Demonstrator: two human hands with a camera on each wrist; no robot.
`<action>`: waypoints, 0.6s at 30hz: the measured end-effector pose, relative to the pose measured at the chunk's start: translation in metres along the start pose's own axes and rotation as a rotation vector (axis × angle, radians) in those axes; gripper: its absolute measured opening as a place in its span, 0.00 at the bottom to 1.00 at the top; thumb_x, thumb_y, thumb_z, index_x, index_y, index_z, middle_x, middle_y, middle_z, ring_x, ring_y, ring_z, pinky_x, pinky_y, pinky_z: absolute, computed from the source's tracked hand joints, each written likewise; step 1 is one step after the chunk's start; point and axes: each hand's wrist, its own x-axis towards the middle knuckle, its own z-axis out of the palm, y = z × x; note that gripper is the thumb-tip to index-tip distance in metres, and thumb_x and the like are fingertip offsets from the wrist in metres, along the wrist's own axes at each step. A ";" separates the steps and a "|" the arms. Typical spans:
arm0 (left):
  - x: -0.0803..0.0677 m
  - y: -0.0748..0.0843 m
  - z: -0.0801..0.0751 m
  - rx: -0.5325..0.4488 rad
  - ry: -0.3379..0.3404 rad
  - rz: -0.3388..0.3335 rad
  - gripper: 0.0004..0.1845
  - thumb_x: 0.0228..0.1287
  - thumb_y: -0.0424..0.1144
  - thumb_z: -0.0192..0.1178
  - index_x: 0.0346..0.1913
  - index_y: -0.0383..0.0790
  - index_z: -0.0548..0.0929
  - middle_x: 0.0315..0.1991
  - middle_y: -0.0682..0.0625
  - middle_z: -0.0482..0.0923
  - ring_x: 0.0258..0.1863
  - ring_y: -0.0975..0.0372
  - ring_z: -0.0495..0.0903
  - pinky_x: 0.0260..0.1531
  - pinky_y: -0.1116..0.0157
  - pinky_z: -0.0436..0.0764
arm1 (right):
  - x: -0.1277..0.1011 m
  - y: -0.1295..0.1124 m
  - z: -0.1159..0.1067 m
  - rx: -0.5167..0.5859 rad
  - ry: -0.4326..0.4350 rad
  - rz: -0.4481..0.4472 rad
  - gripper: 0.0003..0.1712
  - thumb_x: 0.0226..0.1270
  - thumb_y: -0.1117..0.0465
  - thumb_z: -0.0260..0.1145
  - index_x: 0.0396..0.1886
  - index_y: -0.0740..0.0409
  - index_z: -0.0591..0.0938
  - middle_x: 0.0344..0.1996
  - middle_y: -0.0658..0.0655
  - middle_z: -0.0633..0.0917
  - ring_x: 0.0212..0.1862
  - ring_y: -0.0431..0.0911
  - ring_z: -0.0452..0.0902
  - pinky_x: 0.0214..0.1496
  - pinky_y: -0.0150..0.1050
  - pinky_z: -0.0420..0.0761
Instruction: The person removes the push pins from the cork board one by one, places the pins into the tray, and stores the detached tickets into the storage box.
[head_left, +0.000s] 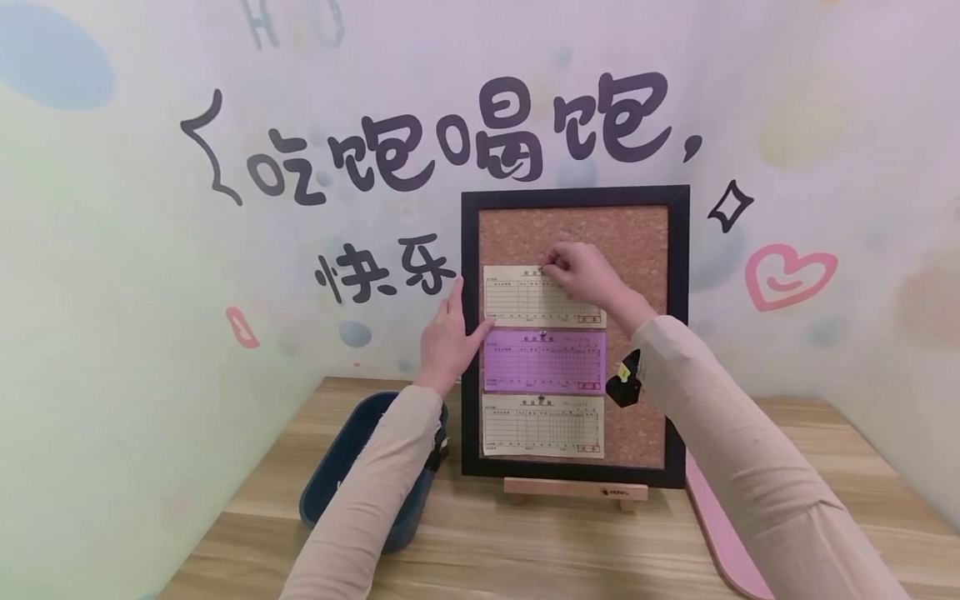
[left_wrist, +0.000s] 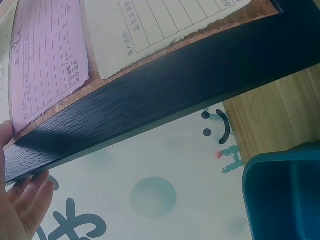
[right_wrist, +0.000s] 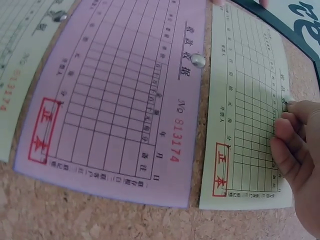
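Note:
A cork board in a black frame point(head_left: 678, 333) stands upright on a small wooden stand point(head_left: 576, 491). Three receipts are pinned on it: a yellow one point(head_left: 517, 302) on top, a purple one point(head_left: 543, 360) in the middle, and a pale one point(head_left: 542, 425) below. My right hand point(head_left: 581, 273) pinches a silver pushpin point(right_wrist: 285, 105) at the top edge of the yellow receipt point(right_wrist: 245, 125). My left hand point(head_left: 448, 342) holds the frame's left side point(left_wrist: 175, 85), thumb across the front, fingers point(left_wrist: 30, 195) along the outer edge. Another pin point(right_wrist: 198, 61) holds the purple receipt point(right_wrist: 115, 100).
A dark blue bin point(head_left: 337, 467) sits on the wooden table point(head_left: 525, 550) left of the board, under my left forearm. A pink flat object point(head_left: 720, 533) lies to the right. A small black piece point(head_left: 624, 379) sits on the cork. A decorated wall is right behind.

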 end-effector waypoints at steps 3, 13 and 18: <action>0.000 -0.001 0.000 0.000 -0.002 -0.003 0.43 0.58 0.53 0.58 0.70 0.40 0.50 0.57 0.38 0.70 0.30 0.53 0.78 0.40 0.59 0.78 | -0.001 0.001 0.000 0.047 -0.008 0.009 0.07 0.65 0.64 0.57 0.36 0.62 0.79 0.19 0.56 0.76 0.16 0.44 0.68 0.20 0.36 0.71; 0.000 0.000 0.001 -0.002 -0.007 -0.009 0.43 0.58 0.53 0.58 0.70 0.40 0.50 0.58 0.38 0.69 0.31 0.53 0.79 0.40 0.58 0.78 | 0.000 -0.004 -0.003 -0.054 -0.027 0.005 0.07 0.64 0.62 0.57 0.36 0.62 0.79 0.23 0.56 0.78 0.20 0.45 0.70 0.25 0.38 0.71; -0.001 0.000 0.001 -0.005 -0.002 -0.007 0.43 0.58 0.53 0.58 0.70 0.40 0.50 0.58 0.38 0.68 0.30 0.53 0.79 0.40 0.59 0.78 | 0.001 -0.003 -0.002 -0.088 -0.014 -0.020 0.07 0.63 0.64 0.57 0.36 0.63 0.79 0.22 0.56 0.78 0.22 0.45 0.68 0.27 0.38 0.69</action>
